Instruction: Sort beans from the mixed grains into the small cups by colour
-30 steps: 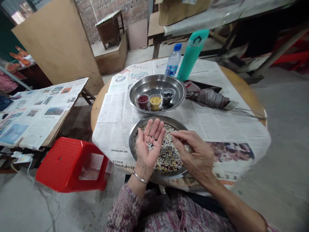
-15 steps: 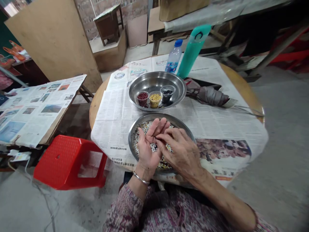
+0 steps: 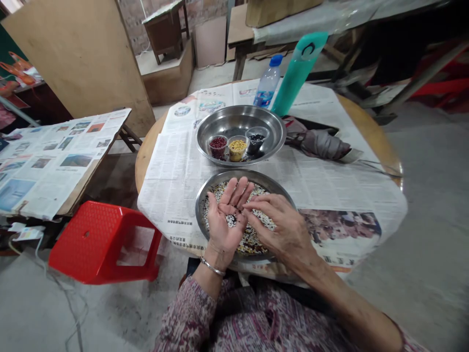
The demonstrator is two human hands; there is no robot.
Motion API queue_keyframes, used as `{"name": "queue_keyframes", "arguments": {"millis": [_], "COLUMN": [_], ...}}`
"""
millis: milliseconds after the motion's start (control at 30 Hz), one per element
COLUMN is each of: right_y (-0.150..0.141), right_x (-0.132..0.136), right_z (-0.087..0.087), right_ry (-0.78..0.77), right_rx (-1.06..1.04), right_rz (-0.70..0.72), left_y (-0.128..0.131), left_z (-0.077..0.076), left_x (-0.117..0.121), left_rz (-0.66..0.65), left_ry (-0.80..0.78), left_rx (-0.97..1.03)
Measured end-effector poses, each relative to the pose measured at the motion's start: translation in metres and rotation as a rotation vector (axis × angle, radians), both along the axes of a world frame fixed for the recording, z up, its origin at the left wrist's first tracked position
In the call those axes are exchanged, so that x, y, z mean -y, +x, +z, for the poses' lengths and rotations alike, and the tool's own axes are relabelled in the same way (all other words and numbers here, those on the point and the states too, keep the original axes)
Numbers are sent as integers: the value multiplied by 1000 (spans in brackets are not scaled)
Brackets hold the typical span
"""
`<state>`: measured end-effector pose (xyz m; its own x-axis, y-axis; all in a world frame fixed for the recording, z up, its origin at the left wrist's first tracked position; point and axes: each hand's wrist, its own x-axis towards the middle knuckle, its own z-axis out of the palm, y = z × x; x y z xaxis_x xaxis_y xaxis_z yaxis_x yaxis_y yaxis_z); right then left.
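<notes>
Head view: L hand (image 3: pixel 223 231) is palm up above the near basin (image 3: pixel 201 205), wide open, fingers nearly straight & slightly apart, w/ a small heap of grains (image 3: pixel 230 220), white & dark, lying loose in the palm. Silver bracelet (image 3: pixel 212 267) on that wrist. R hand (image 3: pixel 282 225) is just to the right, back up, fingers bent, thumb & index tips close together by the edge of the L palm; can't tell if anything's btwn them, nor whether the tips touch the L hand.

Near basin = round metal, on near side of the table (image 3: pixel 145 149), holding mixed grains (image 3: pixel 252 240): white, yellow, dark & reddish pcs, partly hidden by both hands. Far basin (image 3: pixel 238 119), also metal, sits just beyond, w/ 3 clear cups in its near part: red cup of beans (image 3: pixel 219 145) on left, yellow cup of beans (image 3: pixel 237 147) in the mid., black cup of beans (image 3: pixel 255 141) on right.

Table's covered mostly w/ newspaper (image 3: pixel 172 171), wood edge showing left & right. Behind far basin, toward the right: water bottle (image 3: pixel 267 83) w/ blue cap, taller teal bottle (image 3: pixel 299 73) next to it, tilted in view. Grey folded bundle (image 3: pixel 322 145) lies right of far basin. Red stool (image 3: pixel 88 239) on floor, near left; side table (image 3: pixel 54 164) w/ printed sheets farther left.
</notes>
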<state>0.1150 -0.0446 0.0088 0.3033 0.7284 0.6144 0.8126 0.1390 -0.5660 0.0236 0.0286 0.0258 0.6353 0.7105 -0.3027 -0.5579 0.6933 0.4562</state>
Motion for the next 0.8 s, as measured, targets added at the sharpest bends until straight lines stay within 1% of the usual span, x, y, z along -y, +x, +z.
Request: {"name": "queue_keyframes", "arguments": {"millis": [133, 300, 433, 600, 800], "right_y": [-4, -10, -12, -11, -4], "right_x": [0, 2, 1, 0, 10], "right_z": [-2, 7, 10, 6, 11], "right_ry": [-32, -126, -198, -195, -234], "right_rx": [53, 159, 204, 236, 215], "right_rz": [120, 243, 263, 276, 327], "left_y": [0, 0, 2, 3, 1], "left_z": [0, -4, -6, -2, 2], "left_x": [1, 2, 3, 3, 1], "left_rz": [7, 3, 4, 9, 21], "left_ry": [35, 28, -6, -25, -34], "left_rx": [31, 90, 83, 83, 37]}}
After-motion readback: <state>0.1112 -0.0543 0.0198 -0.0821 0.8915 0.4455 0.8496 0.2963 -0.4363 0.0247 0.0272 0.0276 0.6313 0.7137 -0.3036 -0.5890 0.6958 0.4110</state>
